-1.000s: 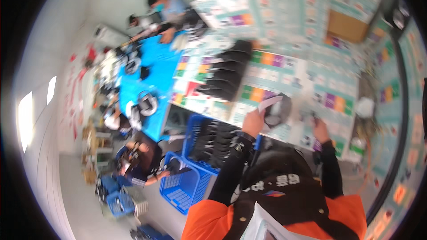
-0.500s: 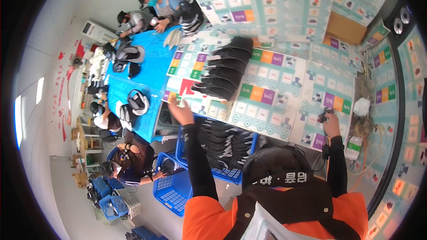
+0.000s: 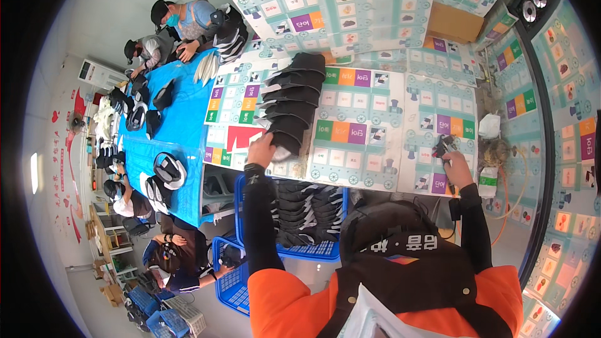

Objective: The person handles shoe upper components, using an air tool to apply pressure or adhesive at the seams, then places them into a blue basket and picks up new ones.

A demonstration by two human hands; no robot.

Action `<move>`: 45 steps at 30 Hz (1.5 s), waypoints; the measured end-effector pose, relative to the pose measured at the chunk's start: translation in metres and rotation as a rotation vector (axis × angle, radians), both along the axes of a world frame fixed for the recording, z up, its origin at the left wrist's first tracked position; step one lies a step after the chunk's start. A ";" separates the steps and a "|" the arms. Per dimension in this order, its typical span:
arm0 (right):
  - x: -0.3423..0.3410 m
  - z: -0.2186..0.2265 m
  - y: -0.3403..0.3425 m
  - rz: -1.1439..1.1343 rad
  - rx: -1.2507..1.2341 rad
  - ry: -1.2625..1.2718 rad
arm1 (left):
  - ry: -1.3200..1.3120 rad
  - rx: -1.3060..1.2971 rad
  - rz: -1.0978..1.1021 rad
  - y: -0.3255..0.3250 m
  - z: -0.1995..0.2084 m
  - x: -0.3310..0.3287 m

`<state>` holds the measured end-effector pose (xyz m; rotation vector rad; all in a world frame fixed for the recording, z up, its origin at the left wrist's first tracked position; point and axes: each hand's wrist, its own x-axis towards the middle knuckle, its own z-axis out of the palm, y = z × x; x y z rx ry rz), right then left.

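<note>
An overlapping row of black caps [image 3: 292,97] runs across the patterned worktop. My left hand [image 3: 261,151] is at the near end of this row, its fingers closed on the edge of the nearest cap [image 3: 287,141], whose lower part is blurred. On the right, my right hand [image 3: 459,168] is wrapped round a small dark tool [image 3: 445,146] held just over the worktop; its exact kind is too small to make out. Both arms, in black sleeves, reach forward over the table's near edge.
Below the table edge stands a blue basket [image 3: 300,252] filled with black caps. A second blue basket [image 3: 231,285] is beside it, with a co-worker's hand at it. A blue-covered table [image 3: 181,125] bears several caps; people work around it. Orange tubing [image 3: 504,197] hangs at right.
My left hand has moved forward onto the nearest cap and closed, where it was open and apart from the row. My right hand still holds the dark tool. The whole view has shifted slightly.
</note>
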<state>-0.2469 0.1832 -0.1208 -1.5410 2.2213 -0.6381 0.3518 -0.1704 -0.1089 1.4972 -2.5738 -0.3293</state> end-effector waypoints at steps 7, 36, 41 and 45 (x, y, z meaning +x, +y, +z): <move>0.071 0.044 -0.075 0.273 0.028 -0.328 | 0.403 0.061 0.387 0.095 0.023 0.036; 0.079 0.091 -0.147 0.154 -0.181 -1.089 | 0.320 -0.021 0.428 0.116 0.022 -0.032; 0.095 0.101 -0.137 0.177 -0.076 -0.988 | 1.039 0.277 0.044 0.137 0.066 -0.148; 0.107 0.081 -0.144 0.193 0.050 -1.106 | 0.736 0.238 -0.296 0.190 0.128 -0.208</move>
